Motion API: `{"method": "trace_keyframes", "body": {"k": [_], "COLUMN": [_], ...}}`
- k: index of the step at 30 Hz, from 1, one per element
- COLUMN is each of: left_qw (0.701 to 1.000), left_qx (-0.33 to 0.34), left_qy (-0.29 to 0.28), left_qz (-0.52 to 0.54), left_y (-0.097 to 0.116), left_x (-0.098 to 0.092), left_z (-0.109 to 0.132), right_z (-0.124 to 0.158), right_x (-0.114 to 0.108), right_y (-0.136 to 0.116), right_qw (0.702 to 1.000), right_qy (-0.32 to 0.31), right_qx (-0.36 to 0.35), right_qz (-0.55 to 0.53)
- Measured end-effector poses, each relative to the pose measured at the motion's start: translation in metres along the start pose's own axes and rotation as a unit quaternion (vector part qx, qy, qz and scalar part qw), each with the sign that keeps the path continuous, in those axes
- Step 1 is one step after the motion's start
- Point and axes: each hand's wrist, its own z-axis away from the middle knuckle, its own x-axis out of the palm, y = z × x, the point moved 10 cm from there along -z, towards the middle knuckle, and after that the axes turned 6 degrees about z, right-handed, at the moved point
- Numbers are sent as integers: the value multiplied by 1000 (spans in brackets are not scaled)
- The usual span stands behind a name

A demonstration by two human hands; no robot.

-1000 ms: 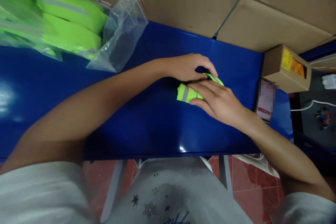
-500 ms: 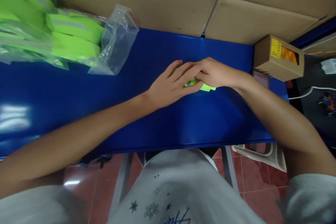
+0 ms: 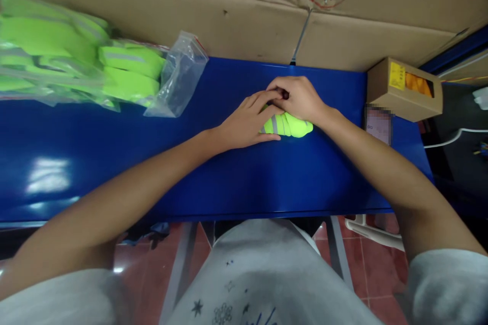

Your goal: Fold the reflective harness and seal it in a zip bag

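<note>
A folded reflective safety vest (image 3: 293, 126), yellow-green with silver-grey stripes, lies bunched on the blue table (image 3: 244, 177). My left hand (image 3: 249, 119) grips its left end, thumb along the near side and fingers over the top. At the far side, my right hand (image 3: 299, 97) has its fingers curled down onto the vest, meeting the left fingertips. Both hands cover much of the upper part of the bundle. Part of the right fingers' hold is hidden behind the hand.
Several bagged yellow-green vests (image 3: 57, 45) lie at the back left, beside a clear zip bag (image 3: 181, 78). At the right stand a cardboard box (image 3: 385, 86) with orange contents and, nearer, a phone (image 3: 378, 127). Brown cardboard (image 3: 244, 20) lines the back.
My hands have shifted from lying flat and overlapped to gripping the vest, so more of it shows. The right fingers are now curled. The camera view has shifted slightly.
</note>
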Motion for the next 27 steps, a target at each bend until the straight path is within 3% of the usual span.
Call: {"method": "trace_keyframes", "body": {"k": [4,7,11,15,19,23,27], "left_qw": [1000,1000,1000,999,994,975,958], "left_qx": [2,-3,-2,-29,-55,-84,-125], "left_qy": [-6,-5,-18,-24,8,56,75], "left_qz": [3,-3,-26,-17,94,200,247], "left_y": [1,3,6,-4,-18,-23,-9], "left_x": [2,1,4,6,0,-10,-10], "left_z": [1,2,0,-6,-12,-4,17], "right_z": [29,66,103,99,85,85,96], "right_x": [-18,-26,-9,1,-2,-11,-19], "right_y": [-4,-24,-45,-33,-24,-34,-51], "right_qw": [995,999,992,983,975,974,983], "right_qy": [10,17,2,45,60,64,71], "right_qx": [60,15,-94,-83,-66,-75,-51], "right_qz": [76,39,86,160,202,202,162]}}
